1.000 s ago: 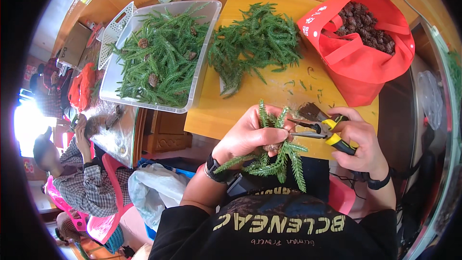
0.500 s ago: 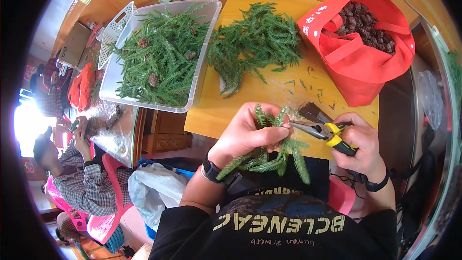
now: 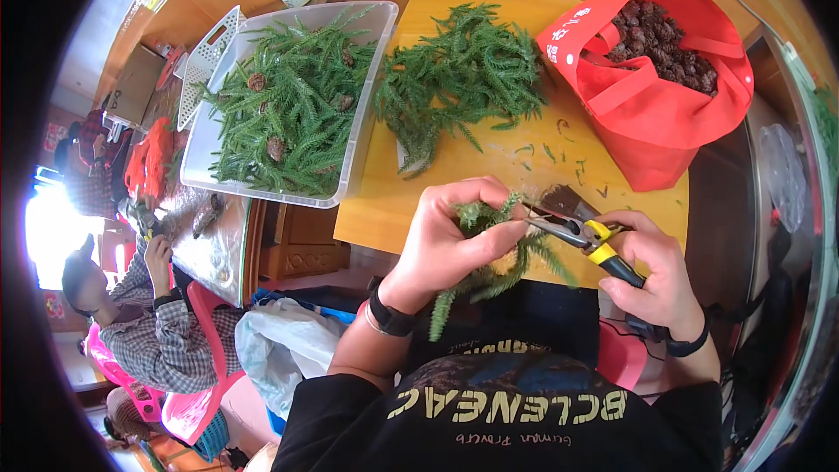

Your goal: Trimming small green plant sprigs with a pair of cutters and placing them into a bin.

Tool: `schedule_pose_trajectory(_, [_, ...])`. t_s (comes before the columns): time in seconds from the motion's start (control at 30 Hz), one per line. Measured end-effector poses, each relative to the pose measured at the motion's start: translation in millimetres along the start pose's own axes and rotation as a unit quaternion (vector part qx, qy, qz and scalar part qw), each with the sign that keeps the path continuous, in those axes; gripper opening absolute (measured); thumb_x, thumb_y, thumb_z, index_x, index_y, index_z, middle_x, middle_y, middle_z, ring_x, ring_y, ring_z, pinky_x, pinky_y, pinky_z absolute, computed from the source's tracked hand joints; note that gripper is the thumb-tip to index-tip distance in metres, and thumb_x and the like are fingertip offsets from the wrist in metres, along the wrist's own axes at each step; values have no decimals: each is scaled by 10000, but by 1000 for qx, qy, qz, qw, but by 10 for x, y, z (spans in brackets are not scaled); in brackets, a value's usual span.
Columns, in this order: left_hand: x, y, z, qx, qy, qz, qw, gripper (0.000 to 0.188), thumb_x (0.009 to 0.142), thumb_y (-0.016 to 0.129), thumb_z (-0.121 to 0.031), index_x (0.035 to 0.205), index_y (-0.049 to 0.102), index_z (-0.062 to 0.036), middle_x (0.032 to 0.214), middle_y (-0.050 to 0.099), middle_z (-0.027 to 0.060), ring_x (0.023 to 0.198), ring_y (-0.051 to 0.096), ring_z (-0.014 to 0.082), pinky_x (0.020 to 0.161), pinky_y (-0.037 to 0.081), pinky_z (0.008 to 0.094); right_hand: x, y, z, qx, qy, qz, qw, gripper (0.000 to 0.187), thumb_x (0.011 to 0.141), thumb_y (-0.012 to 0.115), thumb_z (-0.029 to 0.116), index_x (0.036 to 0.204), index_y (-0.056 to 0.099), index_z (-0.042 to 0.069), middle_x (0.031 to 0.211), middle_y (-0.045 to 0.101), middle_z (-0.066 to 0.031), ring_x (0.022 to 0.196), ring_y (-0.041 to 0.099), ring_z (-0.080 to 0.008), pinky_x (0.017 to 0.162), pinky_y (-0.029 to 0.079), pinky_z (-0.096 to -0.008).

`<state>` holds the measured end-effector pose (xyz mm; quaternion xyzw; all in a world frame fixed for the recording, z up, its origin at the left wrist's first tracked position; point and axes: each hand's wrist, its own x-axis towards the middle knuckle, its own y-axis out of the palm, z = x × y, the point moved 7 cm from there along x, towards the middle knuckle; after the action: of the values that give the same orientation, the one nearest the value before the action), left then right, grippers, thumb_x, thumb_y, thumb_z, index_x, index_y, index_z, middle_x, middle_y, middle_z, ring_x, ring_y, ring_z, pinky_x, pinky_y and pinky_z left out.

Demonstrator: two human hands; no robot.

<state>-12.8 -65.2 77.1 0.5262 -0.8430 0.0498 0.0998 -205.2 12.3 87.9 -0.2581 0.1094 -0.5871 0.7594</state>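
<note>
My left hand (image 3: 468,240) is closed round a green artificial pine sprig (image 3: 502,280), whose fronds hang below the fingers. In my right hand (image 3: 655,271) are long-nose pliers (image 3: 603,252) with yellow and black handles. The pliers' jaws meet the sprig's end beside my left thumb; whether they grip a wire there is too small to tell. Beyond my hands, a loose heap of pine sprigs (image 3: 463,70) lies on the yellow board (image 3: 384,218). Dark brown scraps (image 3: 568,201) lie just past the pliers' tips.
A clear plastic bin (image 3: 350,183) of sprigs and several pine cones stands at left. At right, a red bag (image 3: 647,140) holds pine cones (image 3: 664,48). Small green clippings (image 3: 549,154) dot the board. Farther left, a person in a checked shirt (image 3: 166,345) works at another table (image 3: 218,245).
The sprig has turned in my left hand, its fronds now hanging more steeply. The pliers have shifted slightly, their tips still at the sprig's end.
</note>
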Motion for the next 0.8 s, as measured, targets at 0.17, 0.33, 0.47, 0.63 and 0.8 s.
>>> schedule_pose_trajectory(0.17, [-52,96,241,-217,-153,106,958,81,744,644,-51,779,590,-1,732,571,37,616,518,90,544,398,204,56,28,0,33,-46,9,998,280,647,665,180,613,422,46,750,625,-122,988,559,-382,812,443,-419])
schedule_pose_trajectory(0.33, [-104,152,289,-287,-176,141,931,103,779,660,-92,831,602,-26,716,590,0,545,494,35,495,389,176,84,51,25,40,-77,11,996,276,651,671,184,616,432,50,757,629,-117,965,562,-388,804,449,-425])
schedule_pose_trajectory(0.47, [-178,175,336,-311,-257,128,906,137,743,659,-116,822,588,-28,704,567,44,578,509,100,492,385,212,69,60,12,38,-81,10,996,279,651,680,181,612,436,53,750,628,-113,892,582,-371,785,459,-418])
schedule_pose_trajectory(0.63, [-135,176,308,-293,-246,133,914,112,706,650,-54,789,585,-16,700,561,79,661,546,167,531,407,253,14,39,15,8,-80,-22,997,279,640,689,148,609,429,53,672,594,-93,788,596,-339,751,472,-380])
schedule_pose_trajectory(0.8, [-61,88,-301,312,244,-48,917,127,654,672,37,759,622,-12,708,600,81,604,584,186,570,465,266,-47,14,-66,-41,31,-61,997,259,646,676,122,615,429,53,591,508,-74,701,597,-253,707,477,-340])
